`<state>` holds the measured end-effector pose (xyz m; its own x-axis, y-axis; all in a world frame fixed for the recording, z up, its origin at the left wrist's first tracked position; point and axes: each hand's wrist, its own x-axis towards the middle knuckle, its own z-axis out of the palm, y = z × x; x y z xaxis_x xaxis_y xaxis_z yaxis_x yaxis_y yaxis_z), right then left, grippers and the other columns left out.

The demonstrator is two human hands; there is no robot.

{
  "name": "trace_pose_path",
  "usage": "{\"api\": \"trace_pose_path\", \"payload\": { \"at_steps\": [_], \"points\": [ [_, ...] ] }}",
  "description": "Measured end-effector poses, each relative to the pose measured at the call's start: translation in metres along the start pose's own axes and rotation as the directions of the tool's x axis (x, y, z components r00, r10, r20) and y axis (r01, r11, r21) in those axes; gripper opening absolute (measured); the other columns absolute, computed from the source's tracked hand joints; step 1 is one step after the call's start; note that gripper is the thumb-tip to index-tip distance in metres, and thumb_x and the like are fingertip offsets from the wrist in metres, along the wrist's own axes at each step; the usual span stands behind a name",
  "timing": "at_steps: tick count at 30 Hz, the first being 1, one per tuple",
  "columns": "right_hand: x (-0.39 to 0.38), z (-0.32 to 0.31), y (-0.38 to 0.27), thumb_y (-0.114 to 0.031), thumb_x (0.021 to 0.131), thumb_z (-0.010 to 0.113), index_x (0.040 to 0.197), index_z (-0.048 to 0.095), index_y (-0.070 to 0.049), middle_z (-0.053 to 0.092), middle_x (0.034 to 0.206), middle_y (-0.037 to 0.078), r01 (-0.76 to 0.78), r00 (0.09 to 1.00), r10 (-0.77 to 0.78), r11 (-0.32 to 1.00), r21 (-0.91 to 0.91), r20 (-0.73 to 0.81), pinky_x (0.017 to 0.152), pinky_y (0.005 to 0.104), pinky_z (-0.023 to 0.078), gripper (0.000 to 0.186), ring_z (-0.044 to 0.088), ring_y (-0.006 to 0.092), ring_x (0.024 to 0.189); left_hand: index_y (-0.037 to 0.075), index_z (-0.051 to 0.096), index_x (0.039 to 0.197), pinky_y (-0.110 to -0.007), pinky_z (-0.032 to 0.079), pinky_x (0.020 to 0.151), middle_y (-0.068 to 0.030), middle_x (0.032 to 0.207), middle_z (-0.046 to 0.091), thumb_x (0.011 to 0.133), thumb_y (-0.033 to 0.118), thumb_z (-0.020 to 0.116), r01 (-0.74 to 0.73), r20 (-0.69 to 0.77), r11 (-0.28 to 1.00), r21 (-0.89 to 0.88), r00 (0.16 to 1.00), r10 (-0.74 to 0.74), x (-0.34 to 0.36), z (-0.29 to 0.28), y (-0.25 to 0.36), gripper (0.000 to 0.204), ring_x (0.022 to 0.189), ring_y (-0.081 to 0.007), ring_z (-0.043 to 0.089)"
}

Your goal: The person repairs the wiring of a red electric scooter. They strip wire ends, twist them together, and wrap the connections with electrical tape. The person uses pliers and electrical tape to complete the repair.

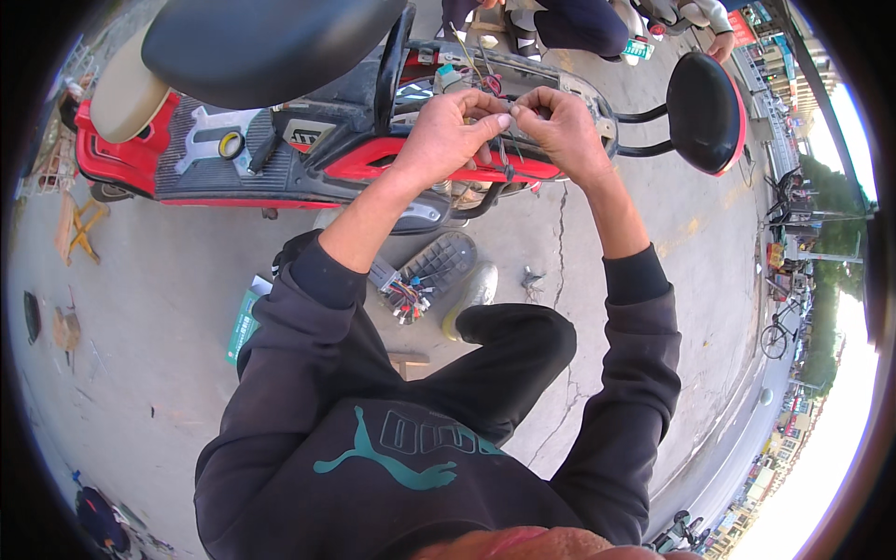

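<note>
My left hand (450,135) and right hand (566,133) meet over the opened rear body of a red electric scooter (350,161). Thumb and fingers are pinched together on both, holding thin wire ends between the fingertips; the join itself is too small to make out. Below the fingers hangs a dark wire bundle (509,170). Just beyond them, inside the frame, lies a loop of red wire (490,85). A grey controller box with many coloured plugs (408,303) rests on the ground by my shoe (478,287).
The scooter's black seat (271,47) tips up at the left, and a black backrest (702,114) juts out at the right. Yellow tape (231,144) lies on the footboard. A green-and-white box (245,322) stands by my leg. Another person (581,28) crouches across the scooter.
</note>
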<state>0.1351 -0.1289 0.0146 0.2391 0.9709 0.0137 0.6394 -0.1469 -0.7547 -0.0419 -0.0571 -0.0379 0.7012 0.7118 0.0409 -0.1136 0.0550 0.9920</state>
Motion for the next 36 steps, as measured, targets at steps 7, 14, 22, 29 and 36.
{"api": "trace_pose_path", "payload": {
  "at_steps": [7, 14, 22, 29, 36],
  "points": [
    [0.009, -0.007, -0.013, -0.018, 0.080, 0.071, 0.089, 0.073, 0.004, 0.069, 0.075, 0.012, 0.017, 0.999, -0.011, 0.985, -0.169, 0.037, 0.070, 0.0324, 0.053, 0.024, 0.062, 0.0156, 0.069, -0.003, 0.066, 0.107, -0.031, 0.053, 0.057, -0.0088, 0.085, 0.074, 0.090, 0.011, 0.074, -0.276, -0.134, 0.899, 0.339, 0.932, 0.337, 0.002, 0.012, -0.012, 0.023, 0.062, -0.0149, 0.068],
    [0.007, 0.007, -0.023, -0.019, 0.077, 0.073, 0.088, 0.073, 0.003, 0.070, 0.077, 0.014, -0.020, 0.997, 0.007, 0.984, -0.180, -0.074, 0.070, 0.0345, 0.054, 0.024, 0.067, 0.0217, 0.070, 0.003, 0.061, 0.111, -0.040, 0.056, 0.064, -0.0157, 0.080, 0.072, 0.085, 0.011, 0.074, -0.291, -0.237, 0.774, 0.563, 0.840, 0.488, 0.003, 0.025, -0.013, 0.030, 0.073, -0.0358, 0.072],
    [-0.004, 0.017, 0.007, -0.014, 0.091, 0.071, 0.092, 0.069, 0.003, 0.063, 0.079, -0.003, 0.091, 0.977, -0.114, 0.987, -0.132, -0.178, 0.066, 0.0231, 0.044, 0.017, 0.052, 0.0048, 0.074, -0.003, 0.068, 0.107, -0.024, 0.054, 0.058, -0.0067, 0.095, 0.075, 0.095, 0.008, 0.070, -0.100, -0.196, 0.979, -0.180, 0.979, 0.064, 0.004, 0.022, -0.016, 0.016, 0.074, -0.0076, 0.067],
    [-0.008, 0.021, -0.002, -0.013, 0.090, 0.072, 0.092, 0.070, 0.001, 0.063, 0.080, -0.003, 0.047, 0.971, -0.073, 0.992, -0.115, -0.229, 0.068, 0.0229, 0.043, 0.014, 0.051, 0.0054, 0.075, -0.002, 0.063, 0.116, -0.021, 0.053, 0.056, -0.0071, 0.096, 0.076, 0.092, 0.003, 0.072, -0.163, -0.301, 0.961, -0.222, 0.949, 0.091, 0.001, 0.026, -0.019, 0.026, 0.070, -0.0069, 0.067],
    [-0.020, 0.034, 0.003, -0.012, 0.086, 0.076, 0.096, 0.073, -0.004, 0.067, 0.107, 0.007, 0.220, 0.831, -0.390, 0.885, -0.409, -0.396, 0.086, 0.0340, 0.049, 0.014, 0.062, 0.0200, 0.095, 0.004, 0.057, 0.124, -0.031, 0.056, 0.066, -0.0118, 0.094, 0.078, 0.087, 0.005, 0.073, -0.298, -0.368, 0.894, 0.333, 0.832, 0.415, -0.001, 0.028, -0.018, 0.040, 0.072, -0.0181, 0.072]
  ]
}}
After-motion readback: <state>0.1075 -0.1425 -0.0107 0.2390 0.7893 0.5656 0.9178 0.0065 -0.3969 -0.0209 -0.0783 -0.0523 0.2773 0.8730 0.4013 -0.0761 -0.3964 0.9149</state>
